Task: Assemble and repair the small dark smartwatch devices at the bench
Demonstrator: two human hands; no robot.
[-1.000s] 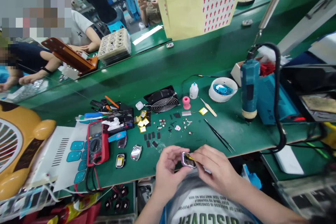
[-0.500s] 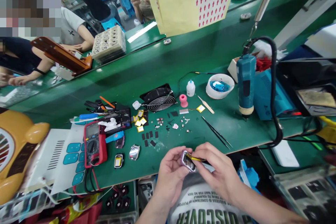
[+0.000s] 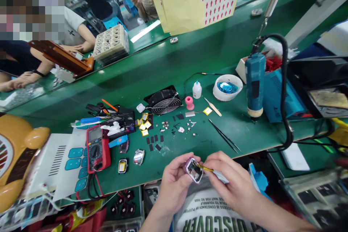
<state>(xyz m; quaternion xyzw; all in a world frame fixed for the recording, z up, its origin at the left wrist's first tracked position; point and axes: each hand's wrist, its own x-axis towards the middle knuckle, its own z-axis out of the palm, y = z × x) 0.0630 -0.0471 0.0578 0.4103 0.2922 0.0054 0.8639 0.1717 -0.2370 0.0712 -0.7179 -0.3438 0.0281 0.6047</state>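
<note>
My left hand [image 3: 176, 179] grips an opened smartwatch case [image 3: 194, 171] with a purplish rim, its inside turned up. Dark and silvery parts show within it. My right hand [image 3: 228, 179] pinches a small flat piece with a yellow edge [image 3: 207, 168] beside the case; its kind is not clear. A greyish sheet-like part [image 3: 220, 177] shows under the right fingers, mostly hidden. Nearest on the bench, left of my hands, lie a silvery watch case [image 3: 139, 157] and a watch body with a yellow battery inside [image 3: 123, 166].
Black tweezers [image 3: 224, 136], small black pads [image 3: 154, 139], loose batteries [image 3: 144, 126] and a fan [image 3: 165, 103] lie ahead. A red multimeter [image 3: 98, 148] stands left. An electric screwdriver [image 3: 255, 87] hangs at right. People sit across the bench.
The watch case has tilted to face upward more, showing more of its inside. My right fingers have drawn slightly right, and the yellow-edged piece has moved outward from the case.
</note>
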